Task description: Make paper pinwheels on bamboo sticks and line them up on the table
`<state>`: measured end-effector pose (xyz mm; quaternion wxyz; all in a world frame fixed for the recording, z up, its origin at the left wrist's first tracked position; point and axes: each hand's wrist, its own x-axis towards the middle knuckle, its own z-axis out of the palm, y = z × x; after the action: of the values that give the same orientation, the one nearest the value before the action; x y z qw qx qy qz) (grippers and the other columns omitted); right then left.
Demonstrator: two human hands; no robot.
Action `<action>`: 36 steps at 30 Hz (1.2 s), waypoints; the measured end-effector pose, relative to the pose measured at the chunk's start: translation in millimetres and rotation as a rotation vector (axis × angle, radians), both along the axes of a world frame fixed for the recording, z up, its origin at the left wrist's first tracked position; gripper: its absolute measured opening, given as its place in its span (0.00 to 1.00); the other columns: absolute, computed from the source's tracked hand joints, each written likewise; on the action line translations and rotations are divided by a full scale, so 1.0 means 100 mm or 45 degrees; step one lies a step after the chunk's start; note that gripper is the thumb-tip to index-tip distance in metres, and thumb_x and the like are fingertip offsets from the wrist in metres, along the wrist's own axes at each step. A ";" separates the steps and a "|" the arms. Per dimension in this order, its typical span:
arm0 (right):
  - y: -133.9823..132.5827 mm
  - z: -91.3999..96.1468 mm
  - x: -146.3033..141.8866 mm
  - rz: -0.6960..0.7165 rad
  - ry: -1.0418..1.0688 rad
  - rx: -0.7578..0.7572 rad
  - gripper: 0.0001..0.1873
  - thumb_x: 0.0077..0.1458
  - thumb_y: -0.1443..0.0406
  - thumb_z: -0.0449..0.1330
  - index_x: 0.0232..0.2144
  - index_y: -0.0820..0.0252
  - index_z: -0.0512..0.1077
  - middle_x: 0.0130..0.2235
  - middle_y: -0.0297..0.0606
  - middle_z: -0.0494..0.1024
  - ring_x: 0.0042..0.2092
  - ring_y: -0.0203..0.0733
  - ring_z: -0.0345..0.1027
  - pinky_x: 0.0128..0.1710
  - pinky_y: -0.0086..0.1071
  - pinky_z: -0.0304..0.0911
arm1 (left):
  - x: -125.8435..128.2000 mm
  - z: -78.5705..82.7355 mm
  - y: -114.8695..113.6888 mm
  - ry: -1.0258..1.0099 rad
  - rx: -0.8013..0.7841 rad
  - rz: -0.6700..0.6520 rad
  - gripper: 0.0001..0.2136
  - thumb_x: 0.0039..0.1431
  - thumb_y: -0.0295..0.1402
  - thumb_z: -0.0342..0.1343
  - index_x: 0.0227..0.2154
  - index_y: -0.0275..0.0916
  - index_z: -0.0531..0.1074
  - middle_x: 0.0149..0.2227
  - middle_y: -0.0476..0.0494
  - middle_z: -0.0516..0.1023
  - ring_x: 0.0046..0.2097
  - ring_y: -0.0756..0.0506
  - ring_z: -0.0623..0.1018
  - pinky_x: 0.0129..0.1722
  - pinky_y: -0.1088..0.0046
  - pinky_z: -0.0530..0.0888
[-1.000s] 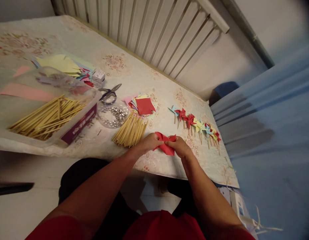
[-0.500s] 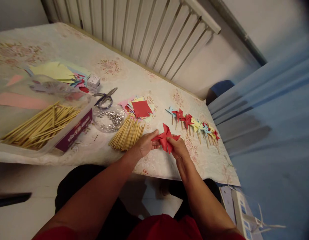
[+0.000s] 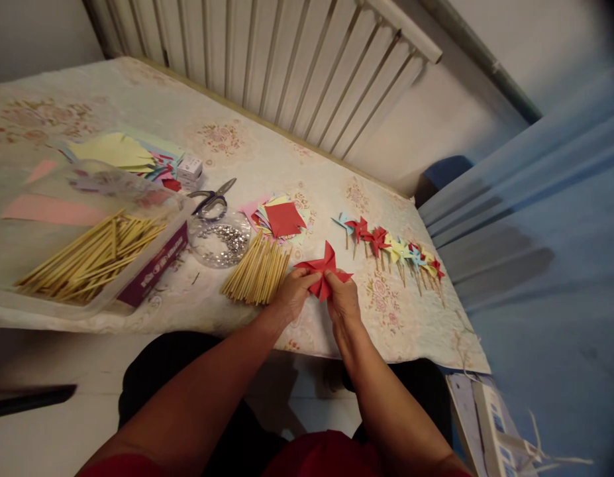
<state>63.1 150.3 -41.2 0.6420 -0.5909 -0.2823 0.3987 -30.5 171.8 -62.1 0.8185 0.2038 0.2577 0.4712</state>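
Pinwheel (image 3: 320, 266) looks red and pointed, apparently 4-bladed.

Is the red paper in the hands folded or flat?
Folded: the red paper shows pointed pinwheel blades, pinched by left hand and right hand.

Dim indoor lt., shadows on curtain (image 3: 550, 318), wide-angle distort. nr edges, sl. blur

matt paper pinwheel (image 3: 325, 265), wooden sticks (image 3: 257, 271), plastic box (image 3: 155, 265), shiny metal bits (image 3: 230, 242)
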 end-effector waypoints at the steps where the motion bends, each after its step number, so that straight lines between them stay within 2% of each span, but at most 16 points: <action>1: 0.00 -0.01 -0.02 -0.004 -0.021 -0.008 0.11 0.40 0.62 0.66 0.24 0.59 0.68 0.23 0.28 0.72 0.25 0.33 0.64 0.29 0.29 0.63 | 0.00 0.00 0.00 -0.007 0.009 0.010 0.12 0.40 0.35 0.68 0.28 0.35 0.74 0.26 0.48 0.76 0.30 0.51 0.74 0.34 0.74 0.69; 10: -0.01 -0.09 -0.07 0.007 0.070 0.008 0.10 0.41 0.63 0.66 0.26 0.61 0.71 0.25 0.30 0.74 0.26 0.33 0.66 0.31 0.29 0.64 | 0.03 -0.04 0.02 0.068 0.036 0.075 0.11 0.40 0.35 0.66 0.25 0.33 0.74 0.25 0.48 0.75 0.28 0.51 0.72 0.33 0.74 0.68; 17: -0.02 -0.04 -0.10 0.023 0.016 -0.038 0.11 0.40 0.62 0.66 0.27 0.60 0.70 0.25 0.31 0.75 0.27 0.35 0.67 0.31 0.31 0.65 | 0.01 -0.02 0.03 0.153 0.023 0.085 0.11 0.39 0.34 0.66 0.22 0.33 0.72 0.23 0.49 0.74 0.26 0.52 0.70 0.29 0.76 0.65; 22: -0.06 0.00 -0.06 -0.017 -0.007 -0.026 0.13 0.42 0.58 0.66 0.28 0.58 0.69 0.26 0.30 0.72 0.27 0.35 0.65 0.32 0.30 0.64 | -0.01 0.00 0.04 0.123 0.044 0.069 0.10 0.40 0.34 0.65 0.23 0.34 0.72 0.23 0.50 0.73 0.27 0.52 0.71 0.31 0.75 0.67; 26: -0.21 0.00 0.04 -0.099 -0.298 -0.033 0.14 0.52 0.53 0.59 0.31 0.57 0.70 0.25 0.29 0.70 0.26 0.34 0.62 0.29 0.29 0.61 | -0.02 0.01 0.05 0.101 0.070 0.072 0.09 0.41 0.34 0.64 0.23 0.34 0.72 0.24 0.49 0.74 0.27 0.52 0.72 0.32 0.75 0.68; 30: -0.43 -0.05 0.13 -0.270 -0.697 0.029 0.12 0.53 0.57 0.59 0.38 0.57 0.71 0.30 0.32 0.72 0.29 0.36 0.64 0.32 0.31 0.62 | -0.05 0.06 0.06 0.048 0.019 0.064 0.11 0.39 0.34 0.65 0.25 0.33 0.73 0.24 0.48 0.75 0.28 0.50 0.74 0.32 0.74 0.69; 32: -0.53 -0.09 0.15 -0.207 -0.909 0.115 0.12 0.53 0.60 0.59 0.41 0.56 0.72 0.33 0.34 0.74 0.32 0.38 0.66 0.36 0.33 0.64 | -0.06 0.08 0.05 0.027 0.002 0.054 0.11 0.39 0.34 0.65 0.25 0.33 0.73 0.25 0.47 0.76 0.28 0.50 0.74 0.32 0.73 0.69; 36: -0.60 -0.11 0.14 0.051 -1.220 0.277 0.13 0.56 0.64 0.57 0.44 0.54 0.75 0.37 0.39 0.76 0.38 0.42 0.69 0.42 0.37 0.65 | -0.06 0.11 0.05 -0.036 -0.015 0.055 0.11 0.38 0.33 0.66 0.25 0.33 0.73 0.26 0.47 0.77 0.28 0.50 0.74 0.32 0.74 0.69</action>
<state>77.1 89.9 -51.9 0.4900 -0.6320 -0.5972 0.0625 -36.9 176.4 -51.5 0.8129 0.1867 0.2533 0.4901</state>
